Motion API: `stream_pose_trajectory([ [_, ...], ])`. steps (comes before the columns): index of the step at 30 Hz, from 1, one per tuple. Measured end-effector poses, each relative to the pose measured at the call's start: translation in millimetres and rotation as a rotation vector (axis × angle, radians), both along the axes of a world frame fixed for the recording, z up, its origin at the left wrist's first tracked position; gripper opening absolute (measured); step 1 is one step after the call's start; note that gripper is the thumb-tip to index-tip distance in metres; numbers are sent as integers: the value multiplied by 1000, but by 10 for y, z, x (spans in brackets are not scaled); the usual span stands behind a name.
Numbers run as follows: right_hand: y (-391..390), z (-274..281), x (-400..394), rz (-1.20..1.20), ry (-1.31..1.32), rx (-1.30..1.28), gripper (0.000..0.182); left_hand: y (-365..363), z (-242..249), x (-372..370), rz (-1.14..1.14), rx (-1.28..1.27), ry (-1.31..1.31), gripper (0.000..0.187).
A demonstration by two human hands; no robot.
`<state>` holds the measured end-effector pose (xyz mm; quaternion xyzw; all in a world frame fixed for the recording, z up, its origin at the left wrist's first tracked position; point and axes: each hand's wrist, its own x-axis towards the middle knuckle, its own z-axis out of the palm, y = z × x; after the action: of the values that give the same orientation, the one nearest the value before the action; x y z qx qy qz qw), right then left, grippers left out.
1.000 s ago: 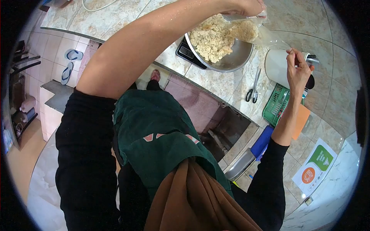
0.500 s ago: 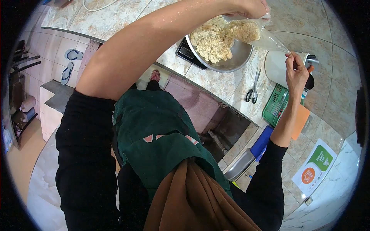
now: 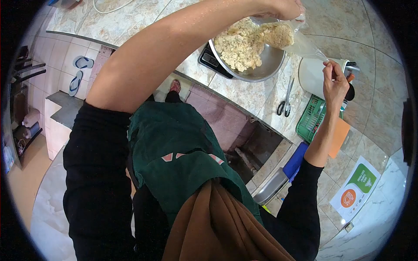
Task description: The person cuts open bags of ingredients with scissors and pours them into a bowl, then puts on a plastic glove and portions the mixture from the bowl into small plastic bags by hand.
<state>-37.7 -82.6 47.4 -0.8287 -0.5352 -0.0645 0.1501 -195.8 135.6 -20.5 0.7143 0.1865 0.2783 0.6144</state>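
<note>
My left hand [image 3: 288, 8] reaches over the far side of a steel bowl [image 3: 275, 63], its fingers closed on one end of a clear plastic bag [image 3: 307, 47]. With fingertips pinched, my right hand [image 3: 335, 82] grips the bag's opposite end, a twisted corner, stretching it to the right. A clump of pale crumbly mixture [image 3: 278, 35] sits inside the bag over the bowl's rim. More of the same crumbly mixture [image 3: 238, 48] fills the bowl's left part. Under the bowl is a black kitchen scale [image 3: 211, 62], partly covered.
Black-handled scissors [image 3: 285, 102] lie on the tiled counter right of the bowl. Beyond them stand a white tub [image 3: 311, 76], a green basket [image 3: 311, 115] and an orange board [image 3: 339, 137]. A blue item [image 3: 297, 160] and a printed sheet [image 3: 355, 189] are nearer the wall.
Almost nothing differs. Both hands keep hold of the plastic bag in nearly the same place, and the mixture in it looks unchanged.
</note>
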Motion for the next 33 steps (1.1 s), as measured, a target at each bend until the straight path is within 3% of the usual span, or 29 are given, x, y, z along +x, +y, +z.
stream_pose_trajectory([
  [5, 46, -1, 11, 64, -18, 121, 20, -18, -99, 36, 66, -3, -118, 27],
  [8, 99, 54, -36, 88, -12, 33, 19, -6, -27, 0, -9, 60, 61, 28],
  [11, 98, 35, -34, 59, -26, 18, 19, -40, 46, -52, -84, -139, 47, 30],
  [17, 91, -26, -57, 37, 26, 43, 18, 7, -68, 65, 8, 18, 58, 29],
  [26, 72, -120, -33, 32, 41, 0, 18, 29, -136, 112, -111, 0, 6, 26],
  [29, 59, -126, -9, 13, 31, 21, 17, 13, -133, 157, 10, 122, 87, 26],
  [33, 46, -150, -17, 67, -17, 117, 17, 8, -84, 114, -17, 32, 15, 29],
])
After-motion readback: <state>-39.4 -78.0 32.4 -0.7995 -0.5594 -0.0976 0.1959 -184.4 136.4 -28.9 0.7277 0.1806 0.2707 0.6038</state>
